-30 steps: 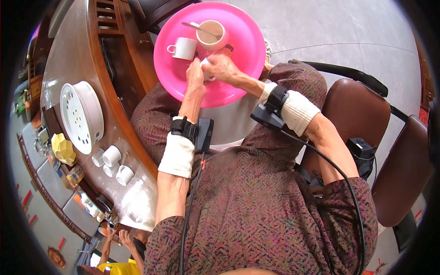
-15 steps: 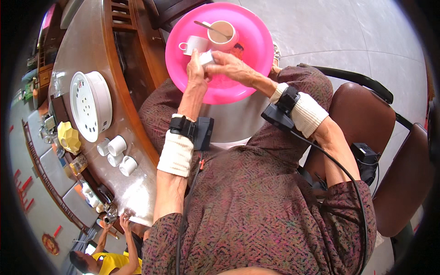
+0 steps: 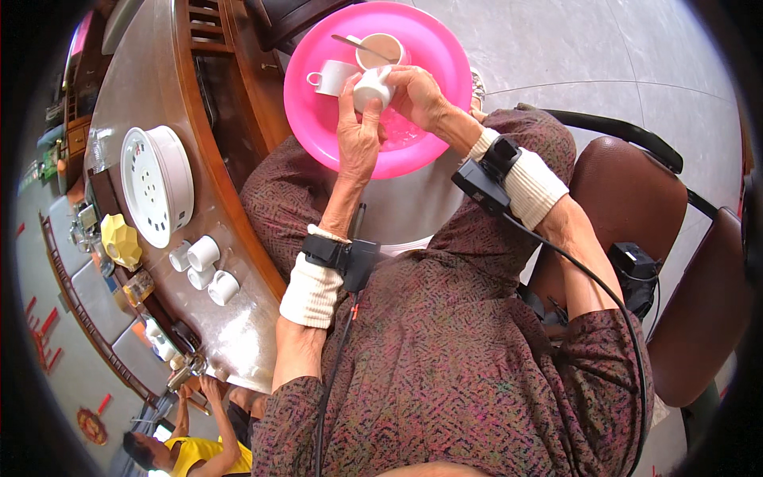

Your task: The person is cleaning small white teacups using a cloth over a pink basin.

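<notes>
Both my hands hold a small white cup (image 3: pixel 370 90) over a round pink basin (image 3: pixel 306 131). My left hand (image 3: pixel 359 137) has its fingers and thumb around the cup's near side. My right hand (image 3: pixel 419 97) grips it from the right, its fingertips at the top. Beside them in the basin lies a white cup with a handle (image 3: pixel 332 78), tipped on its side. Behind stands a larger white mug (image 3: pixel 391 48) with a metal spoon (image 3: pixel 355 44) leaning in it. A little water shows in the basin's bottom.
On the wooden table (image 3: pixel 159 270) at left are a round white tray (image 3: pixel 171 179) on its edge and several white cups (image 3: pixel 204 253). A yellow faceted object (image 3: pixel 119 240) stands beyond. A brown chair (image 3: pixel 620 207) is at right. A person in yellow (image 3: pixel 199 453) works lower left.
The cup in my hands has been turned, so its rounded side now shows. My left wrist has shifted right and down, and my right hand sits higher around the cup.
</notes>
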`<state>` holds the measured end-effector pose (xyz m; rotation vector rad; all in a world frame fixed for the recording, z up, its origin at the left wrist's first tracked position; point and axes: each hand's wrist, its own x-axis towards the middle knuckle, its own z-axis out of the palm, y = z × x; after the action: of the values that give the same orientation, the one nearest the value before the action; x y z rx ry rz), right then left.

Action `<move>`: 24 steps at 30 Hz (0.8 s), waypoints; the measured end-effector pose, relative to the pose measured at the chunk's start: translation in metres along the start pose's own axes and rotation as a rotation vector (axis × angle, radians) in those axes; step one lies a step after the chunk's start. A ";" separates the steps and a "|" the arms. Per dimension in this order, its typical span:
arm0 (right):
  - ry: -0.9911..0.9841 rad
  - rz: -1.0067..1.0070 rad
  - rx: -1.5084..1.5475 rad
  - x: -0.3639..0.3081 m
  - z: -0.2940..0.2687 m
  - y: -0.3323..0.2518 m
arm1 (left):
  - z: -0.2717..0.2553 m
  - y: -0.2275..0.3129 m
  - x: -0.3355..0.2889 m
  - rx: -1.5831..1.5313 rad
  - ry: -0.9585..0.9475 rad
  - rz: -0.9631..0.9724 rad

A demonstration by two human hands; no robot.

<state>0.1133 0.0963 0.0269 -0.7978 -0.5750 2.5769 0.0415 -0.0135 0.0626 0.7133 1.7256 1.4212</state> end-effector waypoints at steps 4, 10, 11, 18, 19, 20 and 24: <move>-0.059 0.043 0.035 -0.002 0.004 -0.004 | -0.004 0.000 0.001 0.083 0.008 0.082; -0.030 0.090 0.003 -0.005 0.002 0.006 | -0.014 -0.011 0.005 0.163 0.142 0.032; -0.033 0.093 0.001 -0.004 0.002 0.008 | -0.019 -0.015 0.010 0.159 0.132 0.052; 0.003 -0.010 0.072 -0.001 -0.001 0.006 | -0.016 0.001 0.008 -0.058 0.033 -0.039; 0.003 -0.018 0.077 0.000 -0.001 0.006 | -0.016 0.002 0.007 -0.059 0.035 -0.040; 0.004 -0.016 0.076 0.000 -0.002 0.006 | -0.016 0.003 0.006 -0.054 0.020 -0.035; -0.018 -0.002 0.049 -0.001 -0.002 0.003 | -0.018 0.001 0.005 -0.070 -0.039 -0.032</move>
<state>0.1148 0.0934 0.0242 -0.7578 -0.5158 2.5884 0.0239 -0.0186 0.0642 0.6690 1.6420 1.4295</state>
